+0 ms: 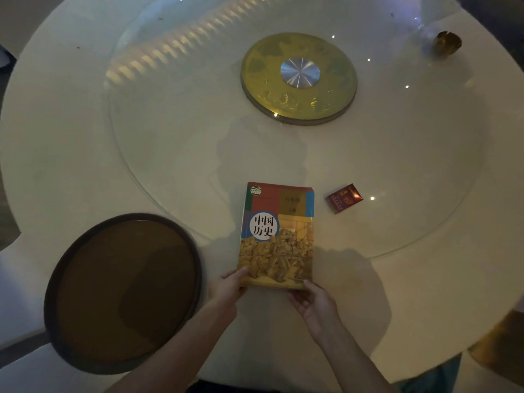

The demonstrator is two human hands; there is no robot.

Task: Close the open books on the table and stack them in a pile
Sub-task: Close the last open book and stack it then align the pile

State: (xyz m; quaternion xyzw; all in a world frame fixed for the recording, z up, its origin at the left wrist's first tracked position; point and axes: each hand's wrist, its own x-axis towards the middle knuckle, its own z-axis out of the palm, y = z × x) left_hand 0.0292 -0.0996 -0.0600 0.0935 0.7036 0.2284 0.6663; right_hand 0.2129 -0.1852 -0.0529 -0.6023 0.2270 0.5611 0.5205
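Observation:
A pile of closed books (279,222) lies on the round white table (71,154), near its front edge. The top book has a colourful cover with a white circle bearing black characters and an orange crowd picture. More page edges show under it on the left side. My left hand (229,285) grips the pile's near left corner, thumb on the cover. My right hand (313,300) holds the near right corner from below, fingers curled against the bottom edge.
A round dark-rimmed brown tray (124,293) sits left of the books. A small red box (344,198) lies just right of them. A glass turntable with a gold disc (299,79) fills the table's middle. A small gold object (449,43) stands far right.

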